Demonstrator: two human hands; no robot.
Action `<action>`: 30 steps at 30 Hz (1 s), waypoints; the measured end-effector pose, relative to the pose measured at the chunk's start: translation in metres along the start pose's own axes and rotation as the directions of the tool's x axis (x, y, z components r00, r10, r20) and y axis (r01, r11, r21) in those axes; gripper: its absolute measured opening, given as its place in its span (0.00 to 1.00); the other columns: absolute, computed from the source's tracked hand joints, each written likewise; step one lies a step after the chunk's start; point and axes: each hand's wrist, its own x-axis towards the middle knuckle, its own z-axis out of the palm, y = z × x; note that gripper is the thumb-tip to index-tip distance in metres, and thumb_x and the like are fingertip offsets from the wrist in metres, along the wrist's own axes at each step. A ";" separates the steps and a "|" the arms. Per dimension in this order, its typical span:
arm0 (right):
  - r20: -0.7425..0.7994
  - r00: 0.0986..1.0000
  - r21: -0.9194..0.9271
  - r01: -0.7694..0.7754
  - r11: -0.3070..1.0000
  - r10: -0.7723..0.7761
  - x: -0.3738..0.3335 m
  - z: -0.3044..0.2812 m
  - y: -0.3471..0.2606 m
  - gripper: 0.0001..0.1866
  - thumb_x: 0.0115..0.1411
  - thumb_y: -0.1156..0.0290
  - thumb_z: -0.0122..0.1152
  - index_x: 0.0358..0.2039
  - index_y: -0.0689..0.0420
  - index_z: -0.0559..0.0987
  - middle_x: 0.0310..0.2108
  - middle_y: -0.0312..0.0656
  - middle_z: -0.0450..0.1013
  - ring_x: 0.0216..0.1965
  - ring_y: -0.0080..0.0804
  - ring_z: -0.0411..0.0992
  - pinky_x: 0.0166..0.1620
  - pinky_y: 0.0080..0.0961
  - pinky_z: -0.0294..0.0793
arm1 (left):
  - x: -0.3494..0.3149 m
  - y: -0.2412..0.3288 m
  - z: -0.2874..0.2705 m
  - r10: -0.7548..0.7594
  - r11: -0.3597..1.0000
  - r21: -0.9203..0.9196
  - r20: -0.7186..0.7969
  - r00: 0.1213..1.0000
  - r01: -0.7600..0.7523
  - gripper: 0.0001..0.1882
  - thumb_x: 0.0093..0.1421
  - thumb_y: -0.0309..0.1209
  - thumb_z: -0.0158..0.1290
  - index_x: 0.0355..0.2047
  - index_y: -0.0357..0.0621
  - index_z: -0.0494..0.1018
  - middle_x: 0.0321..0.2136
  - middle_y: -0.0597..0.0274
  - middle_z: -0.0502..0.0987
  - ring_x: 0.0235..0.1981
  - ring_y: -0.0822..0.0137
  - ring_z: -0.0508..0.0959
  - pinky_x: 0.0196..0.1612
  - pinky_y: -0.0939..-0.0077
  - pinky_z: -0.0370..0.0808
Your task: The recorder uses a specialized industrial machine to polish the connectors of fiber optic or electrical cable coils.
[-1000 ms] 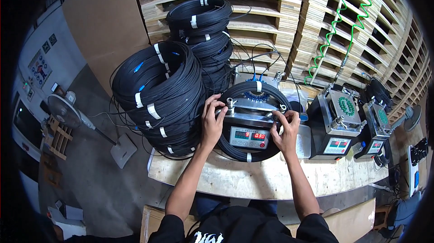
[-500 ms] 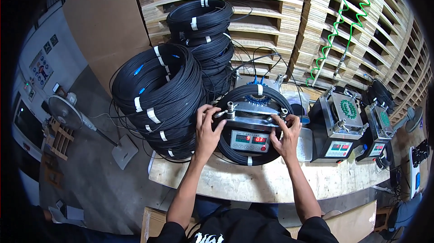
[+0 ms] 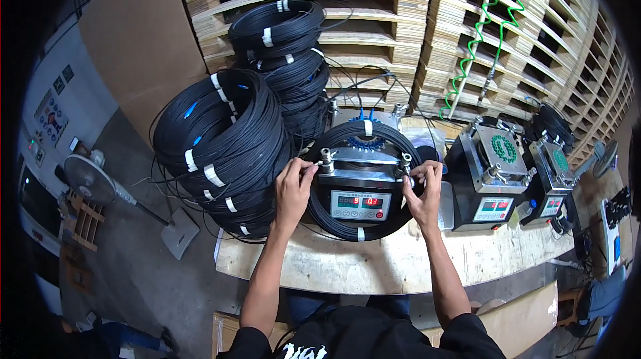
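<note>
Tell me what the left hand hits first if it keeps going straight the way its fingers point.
The left hand points right and slightly up; its fingers already seem to touch the metal knob on the machine, though depth is unclear.

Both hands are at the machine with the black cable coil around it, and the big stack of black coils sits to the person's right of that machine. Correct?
Not quite. In the head view the stack of black coils sits to the person's left of the machine, not the right. Both hands, left hand and right hand, are at the machine with the cable coil around it.

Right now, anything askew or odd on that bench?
Nothing stands out. A black cable coil lies around the machine; left hand and right hand sit at its clamp knobs. Other coils are stacked neatly.
</note>
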 end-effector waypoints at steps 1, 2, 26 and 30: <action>-0.028 0.999 0.034 -0.020 0.999 0.021 -0.002 -0.001 -0.003 0.11 0.55 0.78 0.66 0.35 0.62 0.73 0.37 0.42 0.61 0.32 0.28 0.60 0.38 0.25 0.64 | -0.002 -0.004 0.002 0.025 1.000 0.010 -0.013 1.000 -0.025 0.08 0.65 0.26 0.55 0.34 0.32 0.70 0.31 0.48 0.77 0.30 0.50 0.78 0.33 0.62 0.73; -0.059 0.998 0.059 0.026 0.998 -0.023 -0.004 0.004 -0.002 0.10 0.56 0.78 0.65 0.36 0.61 0.72 0.36 0.40 0.62 0.32 0.27 0.60 0.37 0.24 0.63 | -0.004 -0.009 0.004 0.051 0.998 0.022 -0.029 0.998 -0.050 0.08 0.66 0.27 0.54 0.34 0.32 0.70 0.31 0.48 0.77 0.30 0.50 0.78 0.33 0.61 0.74; -0.339 0.911 0.058 -0.228 0.972 0.233 -0.003 0.022 -0.018 0.13 0.64 0.77 0.60 0.49 0.62 0.74 0.35 0.40 0.62 0.32 0.27 0.62 0.36 0.24 0.66 | -0.012 -0.042 0.049 0.231 0.970 0.147 -0.317 0.920 -0.193 0.08 0.70 0.29 0.48 0.37 0.36 0.68 0.30 0.49 0.73 0.32 0.50 0.75 0.35 0.59 0.72; -0.214 0.968 -0.060 -0.150 0.987 0.134 -0.009 0.013 -0.023 0.14 0.63 0.78 0.60 0.50 0.61 0.75 0.37 0.44 0.65 0.36 0.35 0.67 0.39 0.29 0.71 | -0.015 -0.043 0.049 0.212 0.974 0.145 -0.329 0.920 -0.172 0.06 0.67 0.28 0.51 0.36 0.37 0.70 0.30 0.49 0.75 0.33 0.48 0.76 0.37 0.58 0.72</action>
